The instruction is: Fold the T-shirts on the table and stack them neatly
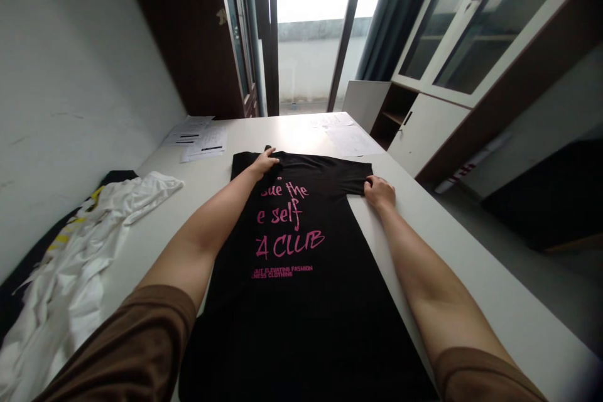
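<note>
A black T-shirt with pink lettering lies lengthwise on the white table, its collar end away from me. The left part of the print is out of sight, and the shirt's left side looks turned under or folded. Up by the collar, my left hand is closed on the black fabric, a small bit of it showing beyond the fingers. My right hand grips the end of the sleeve that is spread out to the right, fingers curled over its hem.
White garments lie heaped along the table's left side, over dark cloth with yellow marks. Paper sheets rest at the back left, and more sheets at the back right. A wall borders the left; a cabinet stands beyond the right edge.
</note>
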Tool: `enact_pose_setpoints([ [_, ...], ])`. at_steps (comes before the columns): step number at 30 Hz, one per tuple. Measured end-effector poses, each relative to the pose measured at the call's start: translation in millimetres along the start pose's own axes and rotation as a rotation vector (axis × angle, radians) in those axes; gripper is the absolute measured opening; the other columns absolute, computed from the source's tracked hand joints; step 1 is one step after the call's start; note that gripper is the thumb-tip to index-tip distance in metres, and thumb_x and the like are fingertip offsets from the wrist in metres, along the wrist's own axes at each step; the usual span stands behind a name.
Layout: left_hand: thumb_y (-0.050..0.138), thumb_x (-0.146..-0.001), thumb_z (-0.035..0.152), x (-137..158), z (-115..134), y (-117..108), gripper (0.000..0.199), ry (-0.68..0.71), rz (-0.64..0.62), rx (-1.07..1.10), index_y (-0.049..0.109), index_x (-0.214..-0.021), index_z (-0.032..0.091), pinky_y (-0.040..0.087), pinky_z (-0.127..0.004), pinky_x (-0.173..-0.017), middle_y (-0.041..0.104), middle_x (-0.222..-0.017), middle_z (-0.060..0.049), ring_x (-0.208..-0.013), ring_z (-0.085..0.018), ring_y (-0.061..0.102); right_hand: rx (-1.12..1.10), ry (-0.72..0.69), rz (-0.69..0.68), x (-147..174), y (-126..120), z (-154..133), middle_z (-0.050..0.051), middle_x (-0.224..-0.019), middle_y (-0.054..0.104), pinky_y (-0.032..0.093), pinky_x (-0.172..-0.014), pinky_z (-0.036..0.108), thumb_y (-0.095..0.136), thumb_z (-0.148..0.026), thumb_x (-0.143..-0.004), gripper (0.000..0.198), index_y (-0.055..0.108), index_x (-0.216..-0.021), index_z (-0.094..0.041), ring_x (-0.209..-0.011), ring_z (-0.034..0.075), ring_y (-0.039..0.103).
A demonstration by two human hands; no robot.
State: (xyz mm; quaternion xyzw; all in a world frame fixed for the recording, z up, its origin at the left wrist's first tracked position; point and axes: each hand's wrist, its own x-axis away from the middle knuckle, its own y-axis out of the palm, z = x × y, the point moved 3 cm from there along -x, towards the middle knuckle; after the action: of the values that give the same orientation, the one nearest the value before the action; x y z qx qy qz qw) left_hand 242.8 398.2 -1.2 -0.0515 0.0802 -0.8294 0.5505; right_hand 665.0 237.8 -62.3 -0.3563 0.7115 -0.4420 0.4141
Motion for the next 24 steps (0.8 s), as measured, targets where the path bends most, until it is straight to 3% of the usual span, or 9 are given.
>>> enact_pose_setpoints([
  [3,0.079,-0.075,0.022,18.0,-5.6,23.1,0.062,0.002,-0.03,-0.109,0.065,-0.135,0.018,0.048,-0.042,-0.09,0.07,-0.122,-0.017,-0.101,-0.029,0.067,-0.011,-0.01,-0.002,0.4,-1.8,0.5,0.015,-0.122,0.069,0.039,-0.101,0.041,0.042,-0.033,-0.097,0.043,0.066,-0.129,-0.017,-0.11,0.028,0.06],
  [7,0.08,-0.072,0.023,71.3,-9.3,14.6,0.049,0.03,0.004,-0.268,0.074,-0.12,0.018,0.042,-0.047,-0.103,0.069,-0.119,-0.018,-0.117,-0.036,0.061,-0.007,-0.019,0.01,0.5,-2.4,-0.1,0.015,-0.122,0.069,0.039,-0.1,0.041,0.043,-0.033,-0.096,0.043,0.066,-0.129,-0.016,-0.109,0.028,0.06],
  [11,0.076,-0.076,0.032,167.7,-9.8,-7.3,0.042,0.071,0.024,-0.416,0.075,-0.117,0.023,0.041,-0.049,-0.104,0.065,-0.116,-0.016,-0.113,-0.036,0.06,0.016,-0.012,0.039,2.9,-3.7,-2.7,0.017,-0.118,0.068,0.041,-0.097,0.041,0.043,-0.031,-0.096,0.041,0.069,-0.124,-0.015,-0.109,0.03,0.058],
  [15,0.065,-0.089,0.044,281.1,-6.1,-4.2,0.042,0.162,-0.121,-0.721,0.067,-0.13,0.035,0.046,-0.048,-0.096,0.063,-0.111,-0.014,-0.106,-0.032,0.061,0.064,-0.076,0.13,11.5,-12.3,-17.6,0.017,-0.127,0.062,0.038,-0.1,0.044,0.042,-0.032,-0.098,0.038,0.072,-0.115,-0.016,-0.116,0.032,0.051],
  [18,0.063,-0.092,0.048,342.1,1.2,8.2,0.046,0.18,-0.256,-0.818,0.061,-0.137,0.038,0.048,-0.045,-0.09,0.063,-0.113,-0.013,-0.103,-0.03,0.062,0.086,-0.182,0.201,18.5,-19.8,-49.5,0.016,-0.138,0.056,0.032,-0.107,0.046,0.041,-0.033,-0.1,0.037,0.072,-0.112,-0.017,-0.126,0.033,0.044],
  [20,0.062,-0.094,0.046,363.6,8.9,17.5,0.05,0.232,-0.378,-0.843,0.055,-0.143,0.039,0.048,-0.042,-0.085,0.064,-0.111,-0.012,-0.1,-0.028,0.064,0.067,-0.267,0.192,21.3,-20.0,-82.6,0.016,-0.138,0.056,0.029,-0.109,0.047,0.042,-0.033,-0.101,0.036,0.071,-0.113,-0.017,-0.128,0.034,0.043],
  [22,0.061,-0.095,0.042,372.2,17.0,25.0,0.05,0.298,-0.494,-0.858,0.054,-0.144,0.039,0.048,-0.039,-0.081,0.067,-0.107,-0.011,-0.096,-0.027,0.066,0.023,-0.336,0.1,22.5,-13.7,-121.7,0.016,-0.13,0.062,0.032,-0.107,0.045,0.042,-0.035,-0.102,0.036,0.069,-0.119,-0.018,-0.124,0.033,0.048],
  [24,0.061,-0.095,0.038,372.9,23.6,29.8,0.045,0.337,-0.578,-0.877,0.057,-0.14,0.037,0.048,-0.037,-0.081,0.07,-0.107,-0.009,-0.096,-0.026,0.068,-0.023,-0.365,-0.077,22.8,-1.1,-161.8,0.014,-0.122,0.066,0.039,-0.101,0.041,0.044,-0.04,-0.103,0.038,0.066,-0.126,-0.021,-0.115,0.031,0.055],
])
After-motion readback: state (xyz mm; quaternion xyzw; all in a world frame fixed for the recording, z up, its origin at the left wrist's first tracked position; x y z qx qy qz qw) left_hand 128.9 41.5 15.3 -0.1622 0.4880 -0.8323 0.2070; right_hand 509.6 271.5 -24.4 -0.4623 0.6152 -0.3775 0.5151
